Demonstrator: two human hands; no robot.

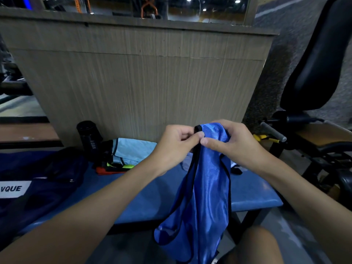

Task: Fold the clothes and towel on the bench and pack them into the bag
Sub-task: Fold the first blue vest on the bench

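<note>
Grips: two, both bare, held up close together over the surface.
Left grip (179,141): thumb and fingers pinch the black edge at the top of the vest.
Right grip (228,141): fingers curl round the bunched top of the vest, and the thumb presses on it just beside the left thumb.
Vest (207,197): one, shiny blue with black trim. It hangs down from both grips, in front of the near edge of the surface, and its bottom reaches past a bare knee (255,246).
Bag (47,187): one, dark blue, lying on the left end of the surface. It has one white label (13,189) with black letters.
Bottle (88,139): one, black, standing upright at the back, between the bag and the cloth.
Cloth (133,150): one, light blue, lying at the back by the wall. I cannot tell if it is a towel.
Pile (114,167): one small heap of clothes just in front of the cloth, showing black, bright yellow and orange. I cannot count the pieces.
Pale cloth (187,161): one, lying behind the vest and mostly hidden.
Surface (152,197): one blue padded bench on dark legs.
Wall (142,73): one wood panel standing right behind the surface.
Machine (320,60): one gym machine on the right, with a black pad and one yellow pin (266,138).
Room: dim, with a grey floor and small lights far behind the wall.
</note>
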